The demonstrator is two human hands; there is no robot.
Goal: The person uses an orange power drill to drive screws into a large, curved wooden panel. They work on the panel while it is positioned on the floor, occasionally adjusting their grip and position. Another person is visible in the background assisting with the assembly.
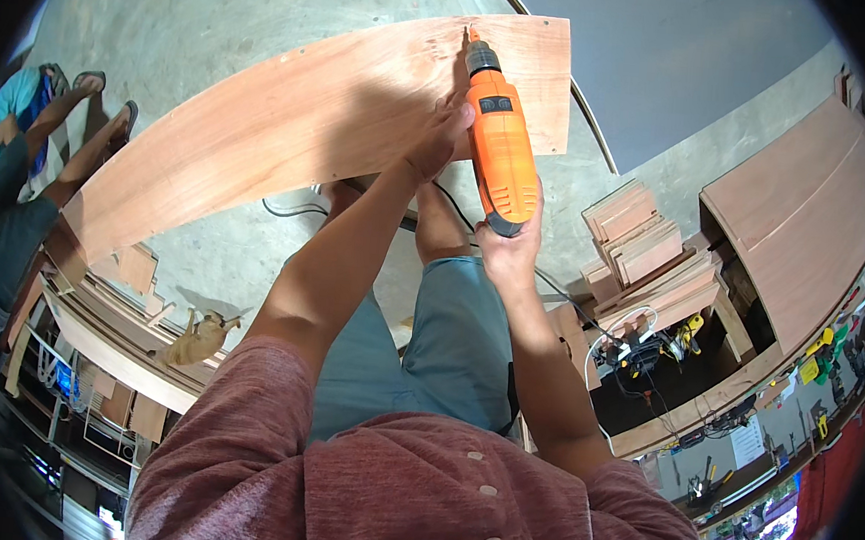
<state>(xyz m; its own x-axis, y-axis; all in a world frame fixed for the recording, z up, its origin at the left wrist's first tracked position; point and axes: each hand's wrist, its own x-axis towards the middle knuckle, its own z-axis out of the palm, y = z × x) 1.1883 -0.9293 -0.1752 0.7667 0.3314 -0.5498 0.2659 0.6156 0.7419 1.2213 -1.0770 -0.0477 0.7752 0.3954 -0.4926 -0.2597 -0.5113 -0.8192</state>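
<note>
An orange and black power drill lies over a long, curved-edged plywood panel, its orange-tipped chuck end pointing at the panel's far edge. My right hand is wrapped round the rear of the drill, which partly hides the fingers. Against the drill's left side, near its front, my left hand is closed, its fingers partly out of sight behind the body. A dark shadow falls on the panel left of that hand. Whether the tip touches the wood I cannot tell.
Stacked plywood offcuts stand at right beside a large curved board. Cables and tools crowd a wooden unit there. A dog lies near the left bench. Another person's legs show at far left. A grey sheet lies beyond.
</note>
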